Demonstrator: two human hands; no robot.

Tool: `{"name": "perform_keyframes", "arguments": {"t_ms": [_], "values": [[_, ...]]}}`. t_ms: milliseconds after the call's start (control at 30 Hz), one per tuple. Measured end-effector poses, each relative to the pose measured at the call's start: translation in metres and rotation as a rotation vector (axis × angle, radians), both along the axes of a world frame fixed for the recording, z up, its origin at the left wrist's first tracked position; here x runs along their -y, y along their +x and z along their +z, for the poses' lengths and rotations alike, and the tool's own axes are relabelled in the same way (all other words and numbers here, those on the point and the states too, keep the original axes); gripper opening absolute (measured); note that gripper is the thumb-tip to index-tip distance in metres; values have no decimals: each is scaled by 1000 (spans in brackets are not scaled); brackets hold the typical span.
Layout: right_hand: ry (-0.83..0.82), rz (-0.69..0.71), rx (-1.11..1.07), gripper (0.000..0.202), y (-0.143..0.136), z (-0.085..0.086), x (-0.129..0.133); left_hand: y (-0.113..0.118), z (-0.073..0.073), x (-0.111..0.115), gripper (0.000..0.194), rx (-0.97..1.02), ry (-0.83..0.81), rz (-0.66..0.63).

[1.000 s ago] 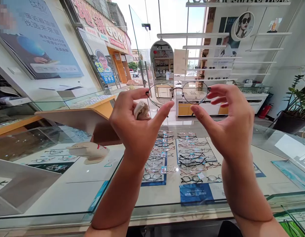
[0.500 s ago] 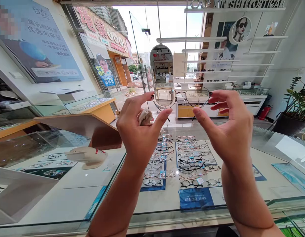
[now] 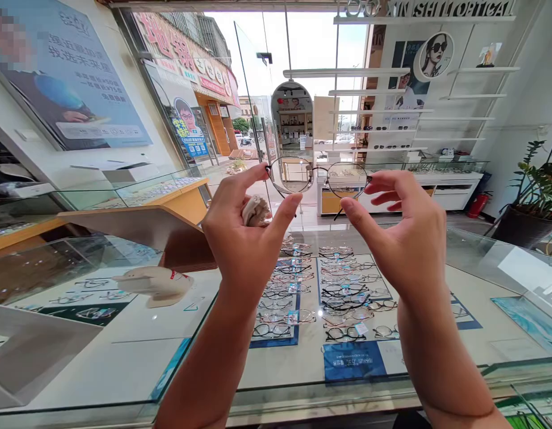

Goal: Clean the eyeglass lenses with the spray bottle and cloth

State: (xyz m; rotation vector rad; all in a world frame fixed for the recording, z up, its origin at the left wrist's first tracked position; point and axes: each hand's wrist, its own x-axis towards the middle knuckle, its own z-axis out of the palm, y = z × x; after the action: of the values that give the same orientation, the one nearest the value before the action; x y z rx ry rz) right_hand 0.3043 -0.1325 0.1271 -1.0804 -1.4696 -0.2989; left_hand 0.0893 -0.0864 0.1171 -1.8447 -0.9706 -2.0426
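Thin dark-rimmed round eyeglasses (image 3: 319, 169) are held up level in front of me, between both hands. My left hand (image 3: 242, 238) is closed on the outer edge of the left rim, index finger at the hinge and thumb below. A crumpled pale cloth (image 3: 256, 211) is tucked in that same palm. On the opposite side, my right hand (image 3: 405, 238) grips the right hinge with its index finger, the thumb near the lower rim. The temples point away from me and hang slightly below the lenses.
Below my hands, a glass display case (image 3: 276, 372) holds rows of eyeglass frames (image 3: 345, 292). A brown board (image 3: 142, 223) and a cream whale-shaped object (image 3: 155, 283) are at left. Ahead stands an oval mirror (image 3: 294, 119); a potted plant (image 3: 532, 196) is at right.
Both hands and the eyeglasses have shifted slightly left, with the grip on the eyeglasses unchanged. The cloth has moved along in my left palm.
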Motion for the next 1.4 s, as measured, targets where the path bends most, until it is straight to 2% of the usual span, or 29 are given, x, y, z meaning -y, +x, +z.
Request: {"name": "perform_keyframes", "arguments": {"t_ms": [367, 733, 1100, 1400], "values": [[-164, 67, -34, 39, 1, 3, -3, 1, 2, 3, 38, -41, 13, 95], [-210, 62, -60, 37, -4, 5, -1, -3, 2, 3, 40, -28, -36, 39], [-68, 8, -10, 38, -5, 1, -1, -5, 1, -1, 39, -42, -39, 54], [58, -22, 6, 42, -9, -2, -4, -2, -1, -10, 40, -14, -89, -13]]}}
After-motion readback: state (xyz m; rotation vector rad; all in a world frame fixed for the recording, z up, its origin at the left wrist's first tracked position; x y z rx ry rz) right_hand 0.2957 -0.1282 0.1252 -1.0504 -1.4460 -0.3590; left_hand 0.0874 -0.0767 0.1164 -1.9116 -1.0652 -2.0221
